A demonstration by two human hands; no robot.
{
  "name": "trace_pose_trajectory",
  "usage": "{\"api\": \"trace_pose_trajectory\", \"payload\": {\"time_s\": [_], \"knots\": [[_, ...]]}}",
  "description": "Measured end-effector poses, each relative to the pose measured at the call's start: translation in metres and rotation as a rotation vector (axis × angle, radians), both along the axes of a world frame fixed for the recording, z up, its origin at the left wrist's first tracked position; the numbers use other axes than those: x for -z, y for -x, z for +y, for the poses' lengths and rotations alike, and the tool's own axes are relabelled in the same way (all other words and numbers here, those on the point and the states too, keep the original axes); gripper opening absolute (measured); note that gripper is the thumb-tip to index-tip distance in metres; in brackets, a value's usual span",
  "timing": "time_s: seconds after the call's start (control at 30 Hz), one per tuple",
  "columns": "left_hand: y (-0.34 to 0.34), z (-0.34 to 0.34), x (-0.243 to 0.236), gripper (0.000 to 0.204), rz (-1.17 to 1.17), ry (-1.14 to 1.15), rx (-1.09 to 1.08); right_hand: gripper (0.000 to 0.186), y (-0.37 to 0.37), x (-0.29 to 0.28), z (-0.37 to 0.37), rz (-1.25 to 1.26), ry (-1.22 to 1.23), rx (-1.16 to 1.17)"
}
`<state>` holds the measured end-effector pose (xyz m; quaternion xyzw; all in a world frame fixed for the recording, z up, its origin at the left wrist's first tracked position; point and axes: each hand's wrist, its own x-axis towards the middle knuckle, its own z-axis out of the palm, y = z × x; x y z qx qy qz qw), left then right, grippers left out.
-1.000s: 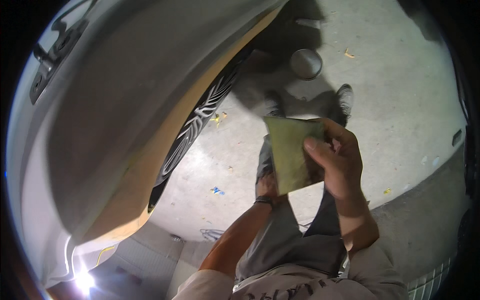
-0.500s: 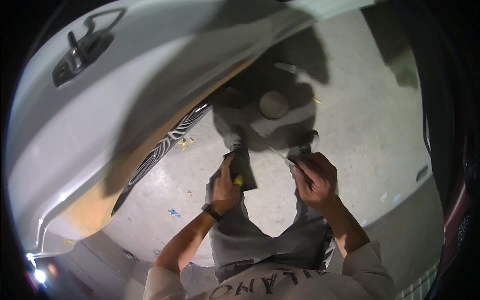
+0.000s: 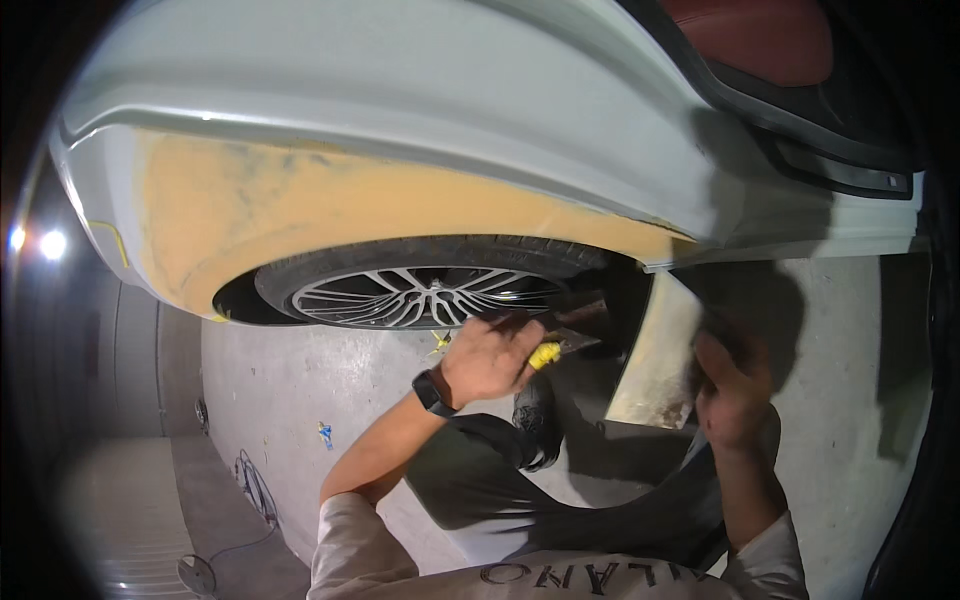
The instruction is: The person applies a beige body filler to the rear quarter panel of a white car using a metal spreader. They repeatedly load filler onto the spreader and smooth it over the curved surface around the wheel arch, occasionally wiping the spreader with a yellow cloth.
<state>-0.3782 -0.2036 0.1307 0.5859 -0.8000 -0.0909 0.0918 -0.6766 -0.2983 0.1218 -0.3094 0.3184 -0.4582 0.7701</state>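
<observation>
My left hand, with a dark watch on its wrist, is closed on a dark flat plate near the lower edge of the wheel. A bright yellow lump shows beside its fingers; I cannot tell if it is held or stuck there. My right hand grips the edge of a pale sheet with yellowish smears and a darker lower end. The thumb lies against the sheet and the other fingers are in shadow. Above both hands runs the car's fender, coated in tan filler.
The white car body spans the top, with a red seat in the open doorway at the upper right. On the concrete floor lie a blue scrap, yellow scraps and a coiled cable.
My view has swung left toward the fender and wheel. The right hand's sheet, edge-on before, now shows its broad face. Both hands keep hold of their things.
</observation>
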Motion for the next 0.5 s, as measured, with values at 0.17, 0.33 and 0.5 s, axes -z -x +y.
{"api": "trace_pose_trajectory", "payload": {"time_s": [0.17,0.33,0.5], "knots": [[-0.043,-0.006,-0.055,0.025,-0.339,0.296,0.227,0.029,-0.064,-0.052,0.015,-0.297,-0.04,-0.152],[-0.104,-0.039,-0.06,0.016,-0.468,0.333,0.513,0.03,-0.1,-0.064,0.024,-0.403,0.102,-0.067],[-0.118,-0.039,-0.039,0.02,-0.664,0.462,0.604,0.03,-0.108,-0.044,0.018,-0.421,0.133,-0.003]]}}
